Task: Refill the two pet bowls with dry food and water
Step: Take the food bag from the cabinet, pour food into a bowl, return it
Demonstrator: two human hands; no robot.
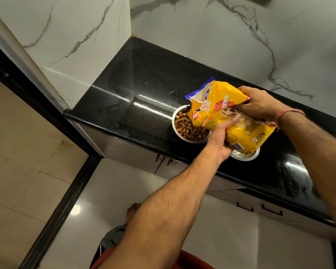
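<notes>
A yellow dry-food bag is tilted with its torn open mouth over the left steel bowl, which holds a heap of brown kibble. My left hand grips the bag from below, thumb across its front. My right hand grips the bag's far end from above. A second steel bowl stands to the right near the counter's front edge, mostly hidden under the bag; its contents cannot be seen.
Both bowls stand on a glossy black granite counter against white marble walls. Cabinet doors with dark handles run below the counter. A bare foot stands on the pale tiled floor.
</notes>
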